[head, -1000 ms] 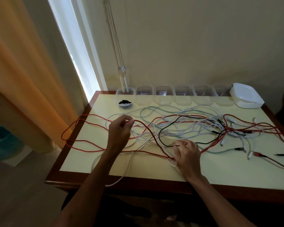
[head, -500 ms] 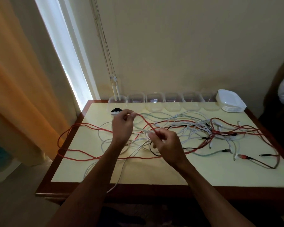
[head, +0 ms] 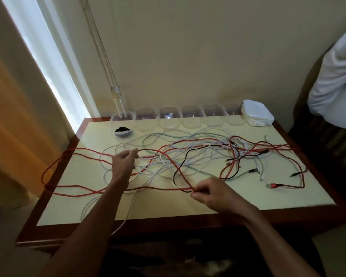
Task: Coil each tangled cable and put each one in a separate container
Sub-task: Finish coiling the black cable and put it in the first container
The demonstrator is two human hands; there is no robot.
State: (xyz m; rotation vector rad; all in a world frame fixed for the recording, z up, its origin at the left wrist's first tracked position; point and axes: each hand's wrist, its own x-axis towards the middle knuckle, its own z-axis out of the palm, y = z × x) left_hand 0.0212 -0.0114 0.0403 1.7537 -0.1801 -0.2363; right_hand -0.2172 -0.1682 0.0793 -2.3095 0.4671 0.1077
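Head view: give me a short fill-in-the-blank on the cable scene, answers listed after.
1. The right hand pinches a ____ cable near the table's front edge.
2. The row of clear containers stands along the table's ____ edge.
3. The stack of white lids sits at the ____ end of that row.
4. Only the ____ container holds a coiled cable.

Answers: red; far; right; leftmost
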